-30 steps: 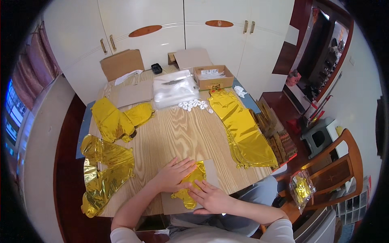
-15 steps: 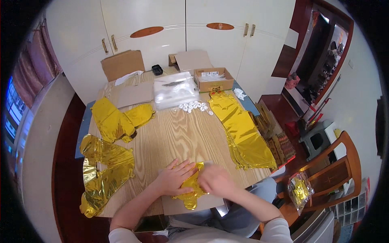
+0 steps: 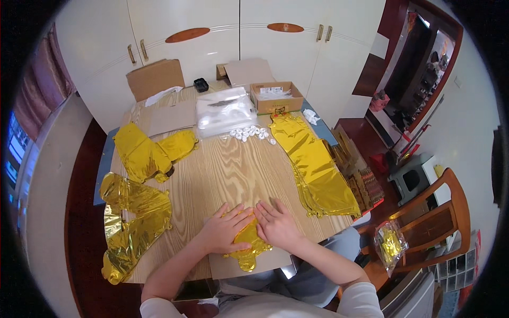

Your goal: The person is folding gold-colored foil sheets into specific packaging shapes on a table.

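Note:
A gold foil balloon (image 3: 247,245), flat and partly folded, lies on a sheet of cardboard (image 3: 225,267) at the table's near edge. My left hand (image 3: 227,229) rests flat on the foil's left side, fingers stretched forward. Against the right side presses my right hand (image 3: 278,225), its fingers out straight and close to the left fingertips. Both palms hide part of the foil. Beyond the hands are white coiled ribbon rolls (image 3: 248,132) in a cluster, beside a stack of clear plastic bags (image 3: 225,114).
More flat gold foil balloons lie at the left (image 3: 137,217), far left (image 3: 143,153) and right (image 3: 313,164) of the table. An open cardboard box (image 3: 278,104) stands at the back. A wooden chair (image 3: 456,212) at the right carries a bagged gold foil pack (image 3: 391,244).
My right hand has gone from a curled, blurred pose over the foil to lying flat with straight fingers, a little farther forward. My left hand stays pressed on the foil.

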Motion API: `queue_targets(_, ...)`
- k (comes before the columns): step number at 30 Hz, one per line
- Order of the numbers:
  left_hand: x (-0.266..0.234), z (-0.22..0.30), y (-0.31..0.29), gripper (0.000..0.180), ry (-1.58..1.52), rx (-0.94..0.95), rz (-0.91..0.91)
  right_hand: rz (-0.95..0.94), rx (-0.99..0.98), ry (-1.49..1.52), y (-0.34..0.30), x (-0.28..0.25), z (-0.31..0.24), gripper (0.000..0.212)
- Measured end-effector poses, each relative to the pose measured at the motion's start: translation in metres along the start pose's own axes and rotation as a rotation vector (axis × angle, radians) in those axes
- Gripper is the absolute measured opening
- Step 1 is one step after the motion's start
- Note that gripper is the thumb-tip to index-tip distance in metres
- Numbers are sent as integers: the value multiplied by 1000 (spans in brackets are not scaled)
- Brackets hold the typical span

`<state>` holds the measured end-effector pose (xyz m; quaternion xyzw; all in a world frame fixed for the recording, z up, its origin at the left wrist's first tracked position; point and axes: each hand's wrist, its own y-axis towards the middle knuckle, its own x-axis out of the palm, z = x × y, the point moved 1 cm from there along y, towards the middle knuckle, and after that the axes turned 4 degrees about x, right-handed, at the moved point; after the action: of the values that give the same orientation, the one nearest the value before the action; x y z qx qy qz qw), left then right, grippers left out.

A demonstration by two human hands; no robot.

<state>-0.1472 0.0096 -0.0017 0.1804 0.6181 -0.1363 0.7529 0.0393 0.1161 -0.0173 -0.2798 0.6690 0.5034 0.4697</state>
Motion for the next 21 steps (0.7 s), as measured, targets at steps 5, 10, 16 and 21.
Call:
queue_targets(5, -4, -3, -14, 88, -9, -72, -71, -5, 15, 9, -2, 1, 1, 46)
queue_targets(10, -1, -5, -31, 89, -11, -150, -79, -42, 22, -28, -2, -1, 0, 50)
queue_targets(16, -7, -5, -49, 91, 9, -239, -140, -67, 13, -48, -3, -2, 0, 57)
queue_targets(21, -11, -4, -61, 90, 4, -297, -160, -105, 1, -56, -6, -6, 0, 73)
